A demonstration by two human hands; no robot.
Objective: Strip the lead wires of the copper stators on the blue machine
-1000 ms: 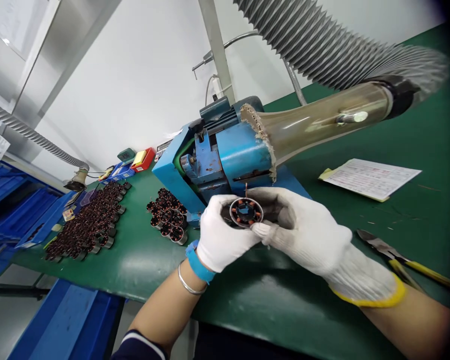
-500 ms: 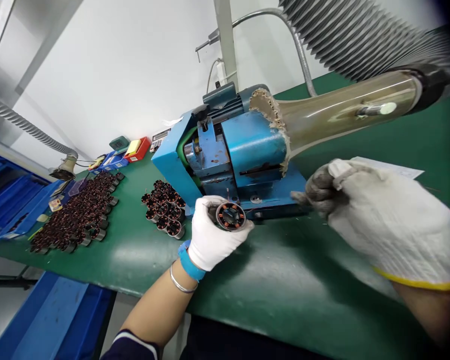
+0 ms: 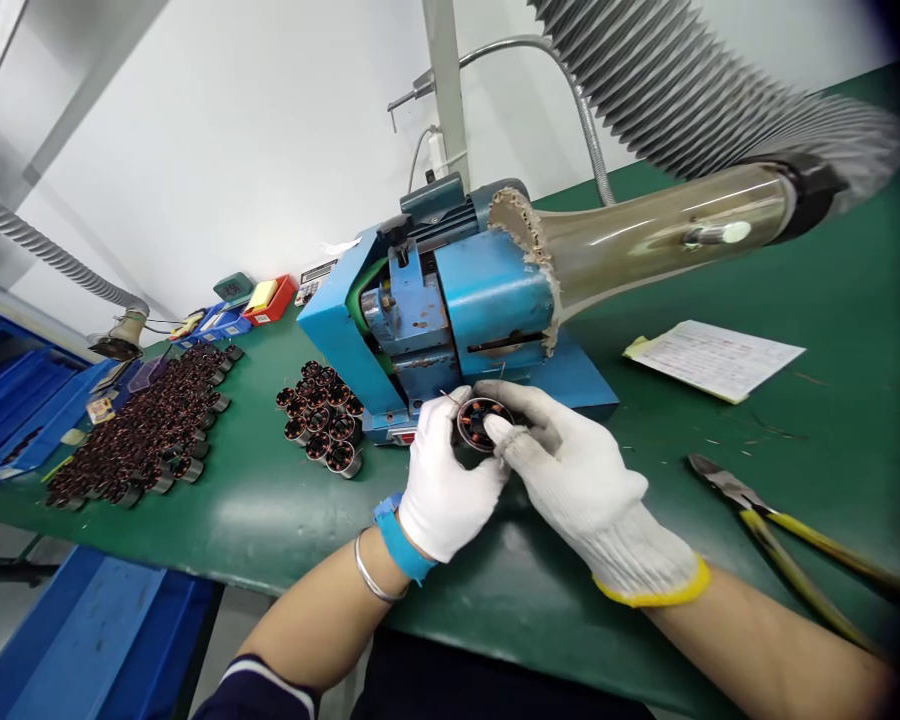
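1. 9 o'clock of the ring, far: a big pile of wound parts [image 3: 142,430] is crowding the green bench [image 3: 262,530], which is looking hard and smooth.
2. 9 o'clock, nearer: a small cluster [image 3: 326,420] is standing beside the blue machine [image 3: 495,290].
3. Centre: the gloved left hand [image 3: 450,490] is clamping the left side of the wound ring [image 3: 474,422].
4. Centre: the ring is sitting between both hands, opening upward. I'm guessing lightish, stiff, metal shell maybe slippery; coils and loose wire looking fragile. Outer wall is offering the best hold.
5. 12 o'clock: the machine is standing just beyond.
6. Right of centre: the gloved right hand [image 3: 585,480] is gripping too, thumb covering part of the opening; can't tell whether it's pressing coils.
7. Between 2 and 3: paper [image 3: 720,358] is lying flat.
8. Between 3 and 4: pliers [image 3: 742,494] are resting, jaws toward the ring.
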